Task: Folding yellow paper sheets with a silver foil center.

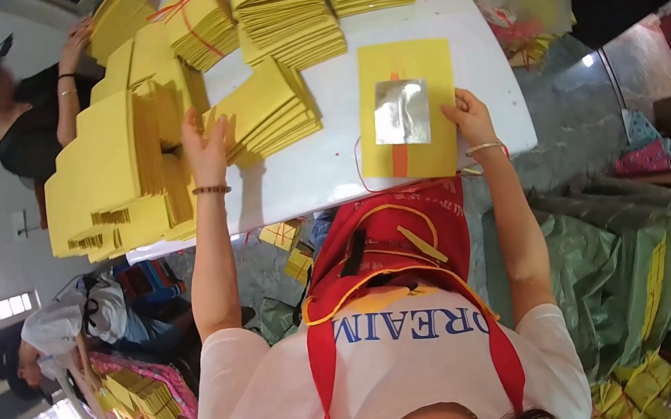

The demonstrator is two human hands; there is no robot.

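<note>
A red apron (393, 240) with yellow piping hangs over the person's white T-shirt (414, 346), both soft, creased cloth. Just past it, at the near edge of the table, the right hand (470, 114) pinches the right edge of a yellow packet (426, 63) between thumb and fingers. The grip sits about midway down that side, so most of the packet extends leftward from the fingertips, flat-looking and rectangular, its lower end close to the table edge. On its face is a shiny, slightly wrinkled silver foil square (401, 114), with a matte orange strip (401, 162) showing above and below it. A thin red cord (360, 162) curves beside the packet's lower left side.

The left hand (206, 146) is raised with thumb and fingers spread, at the left end of a fanned pile (271, 110) of yellow envelopes; whether the fingertips touch it is hard to tell from this angle. Left of that hand, thick paper stacks (103, 154) stand in stepped rows. The white table (475, 38) has a smooth, glossy top. Farther back are squared stacks (282, 12) with layered edges, and a bundle (198, 25) tied with red string. Beyond the stepped rows, a co-worker in black (31, 117) reaches toward another yellow stack (119, 20).
</note>
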